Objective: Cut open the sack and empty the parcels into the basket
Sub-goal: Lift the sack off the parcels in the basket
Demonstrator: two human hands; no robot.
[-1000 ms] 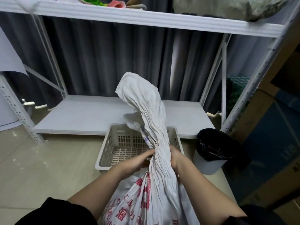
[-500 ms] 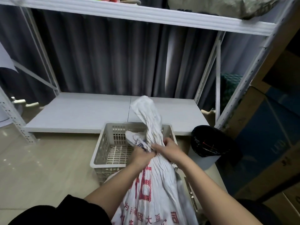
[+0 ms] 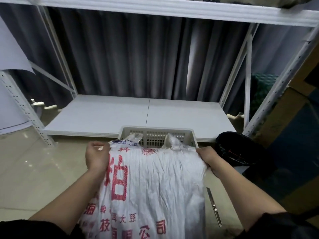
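While your left hand (image 3: 96,158) and right hand (image 3: 208,157) each grip the sack (image 3: 151,183) edge at 9 and 3 o'clock, its mouth overlaps the basket (image 3: 158,133) at 12 o'clock.

I see a glossy beige floor (image 3: 31,178) carrying the white basket (image 3: 193,135), black bin (image 3: 241,152), a metal blade (image 3: 214,207) and the sack (image 3: 155,187).

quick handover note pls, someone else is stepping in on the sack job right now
Left hand: gripping the left edge of the white woven sack with red print.
Right hand: gripping its right edge.
The sack's top lies spread wide over the near rim of the white slotted plastic basket.
The grey metal cutter lies on the floor, right of the sack.
No parcels visible in the basket.
Left: tip the parcels in.
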